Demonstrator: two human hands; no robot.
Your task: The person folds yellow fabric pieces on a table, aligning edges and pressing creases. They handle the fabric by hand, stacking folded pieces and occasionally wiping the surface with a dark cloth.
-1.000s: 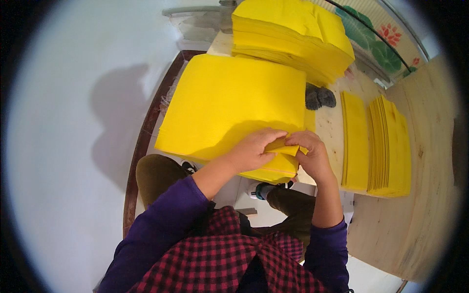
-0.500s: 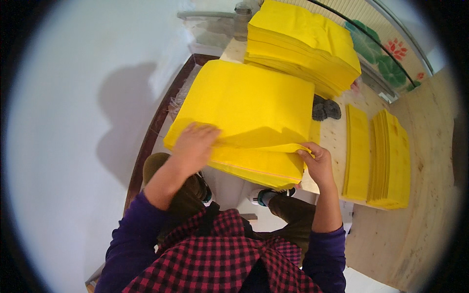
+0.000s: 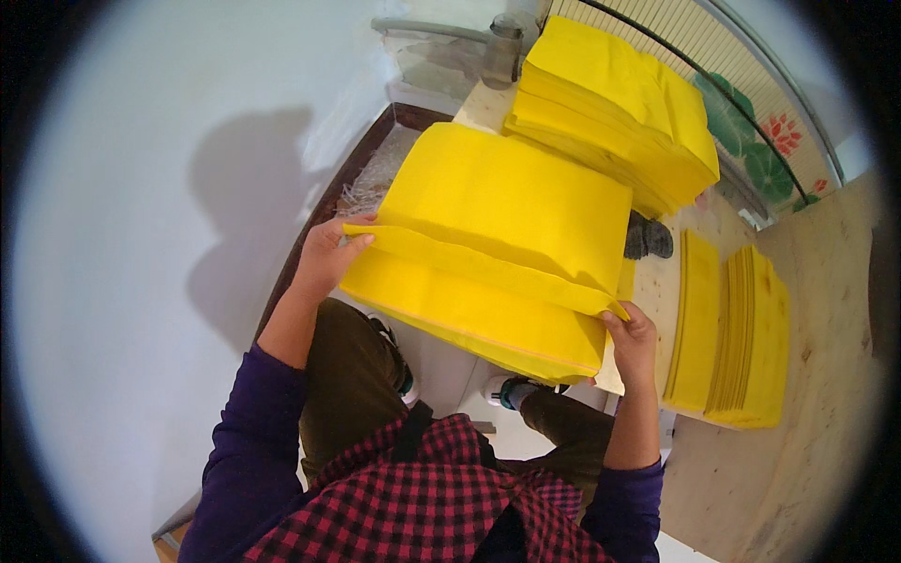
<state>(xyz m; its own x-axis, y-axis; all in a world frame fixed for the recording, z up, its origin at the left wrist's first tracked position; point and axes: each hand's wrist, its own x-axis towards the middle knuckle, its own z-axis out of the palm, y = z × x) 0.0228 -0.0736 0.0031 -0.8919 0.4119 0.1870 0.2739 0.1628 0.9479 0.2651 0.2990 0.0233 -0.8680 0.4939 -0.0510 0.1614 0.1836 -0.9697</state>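
Pinching the left end of a yellow sheet (image 3: 511,192), the left hand (image 3: 328,258) is closing thumb and fingers on its near edge, while the right hand (image 3: 633,340) is clamping the other end of that edge in the same way. The two hands are sitting well apart, and the edge is running between them as a narrow raised band (bending a little along its length). The sheet is lying on top of a yellow stack (image 3: 479,319), part of which is showing between the band and the person's lap. Behind it, a second yellow pile (image 3: 615,80) is standing on a wooden tabletop (image 3: 655,286), near a greyish jar (image 3: 502,52). A dark grey bundle (image 3: 648,236) is resting just beside the right side of the sheet. Farther right, a slim yellow bundle (image 3: 694,314) and a thicker set of folded yellow pieces (image 3: 760,338) are lying side by side. A red-and-black checked garment (image 3: 404,493) is covering the person's front.
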